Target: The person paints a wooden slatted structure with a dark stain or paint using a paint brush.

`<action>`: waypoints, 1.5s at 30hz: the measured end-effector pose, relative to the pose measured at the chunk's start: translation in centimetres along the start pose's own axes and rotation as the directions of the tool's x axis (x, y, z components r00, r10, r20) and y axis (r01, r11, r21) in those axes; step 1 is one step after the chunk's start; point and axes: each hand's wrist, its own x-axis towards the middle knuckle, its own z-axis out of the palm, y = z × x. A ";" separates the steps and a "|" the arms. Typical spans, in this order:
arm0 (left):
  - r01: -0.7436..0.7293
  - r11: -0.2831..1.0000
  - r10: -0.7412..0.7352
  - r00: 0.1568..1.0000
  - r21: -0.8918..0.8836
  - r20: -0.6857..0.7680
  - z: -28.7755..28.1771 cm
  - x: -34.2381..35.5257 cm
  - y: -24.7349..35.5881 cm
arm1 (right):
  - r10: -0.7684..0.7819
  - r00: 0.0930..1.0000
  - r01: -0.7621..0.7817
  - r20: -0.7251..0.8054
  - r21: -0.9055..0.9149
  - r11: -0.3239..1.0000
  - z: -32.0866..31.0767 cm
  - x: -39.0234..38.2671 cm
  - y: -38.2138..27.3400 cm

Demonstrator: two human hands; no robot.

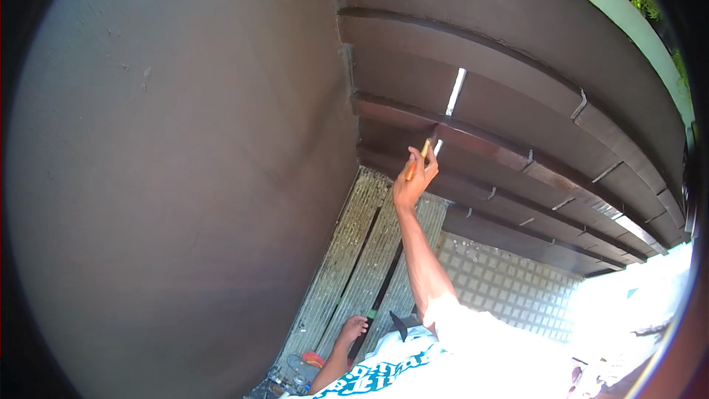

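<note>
While gripping a slim, orange-handled tool (410, 172) between bent fingers of the right hand (417, 185), holding its tip near a glossy dark-brown beam (480, 139); finding any contact too small to resolve. Holding the left hand (356, 326) loosely curled by weathered, ridged wooden planks (354, 244); cannot tell whether grasping anything.

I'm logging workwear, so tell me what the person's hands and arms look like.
The right hand and left hand are ungloved, forearms bare. The right sleeve is short and white, washed out by glare; the white shirt has a teal print.
</note>
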 end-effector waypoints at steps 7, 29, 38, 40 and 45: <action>0.020 1.000 -0.020 1.000 0.019 0.002 0.2 0.1 -0.4 | -0.021 0.987 0.016 0.157 0.036 0.999 5.2 0.1 -1.5; -0.014 0.998 0.015 1.000 -0.055 0.023 -0.5 -0.5 -0.8 | -0.118 0.993 0.118 -0.003 -0.005 0.993 -9.2 5.0 4.3; 0.018 0.999 -0.019 0.999 -0.030 -0.027 -2.5 -0.5 -0.3 | -0.076 0.996 0.066 -0.051 -0.163 0.984 -10.8 4.3 5.2; 0.017 1.000 -0.017 0.999 0.007 -0.031 -3.0 -0.2 0.6 | -0.059 0.998 0.062 0.031 -0.096 0.993 -8.8 3.5 4.0; -0.029 1.000 0.029 0.998 0.000 -0.053 -3.5 0.3 2.9 | -0.072 0.954 0.037 0.290 0.124 0.992 -7.3 3.5 3.4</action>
